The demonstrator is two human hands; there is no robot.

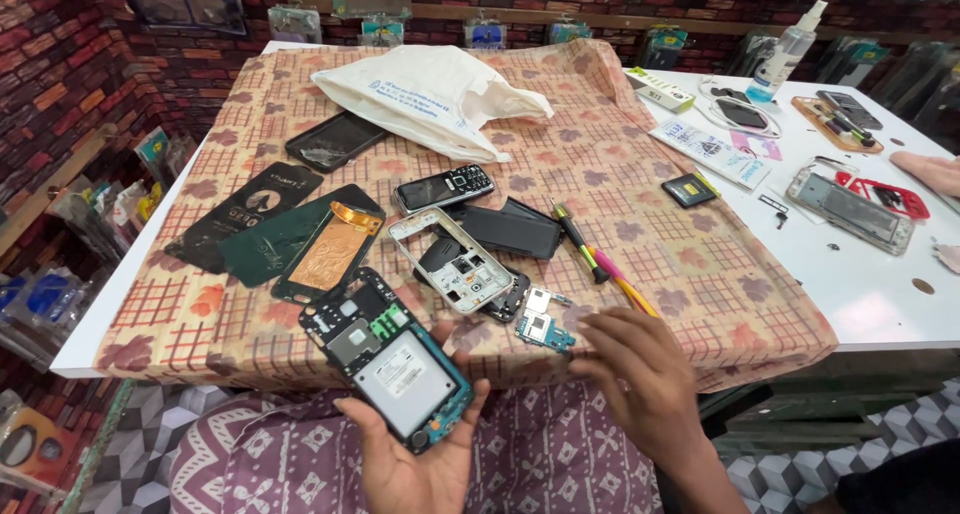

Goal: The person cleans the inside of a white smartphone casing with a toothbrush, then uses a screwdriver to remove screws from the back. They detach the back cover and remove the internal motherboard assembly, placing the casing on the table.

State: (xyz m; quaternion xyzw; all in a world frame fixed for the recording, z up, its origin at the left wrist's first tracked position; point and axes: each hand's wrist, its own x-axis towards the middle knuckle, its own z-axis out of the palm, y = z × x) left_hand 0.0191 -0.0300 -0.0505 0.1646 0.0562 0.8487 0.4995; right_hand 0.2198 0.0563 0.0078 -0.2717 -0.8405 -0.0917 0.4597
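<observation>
An opened phone is held over the near edge of a cloth-covered table.

The patterned cloth [640,184] is spread over the white table [880,294], and a white plastic bag [430,89] is laid at twelve o'clock on it. The opened phone [395,359] (back cover off, black frame, green and grey parts at its upper end, a pale battery in a teal surround) is cradled at six o'clock in the upturned left hand [415,464], fingers curled against its lower edge. The right hand [645,374] is seen at five o'clock, palm down with fingers spread, gripping nothing. A silver phone frame [450,259] is laid at the centre, a keypad phone [443,187] above it. A small circuit board [543,324] is found just beside the right fingertips.
</observation>
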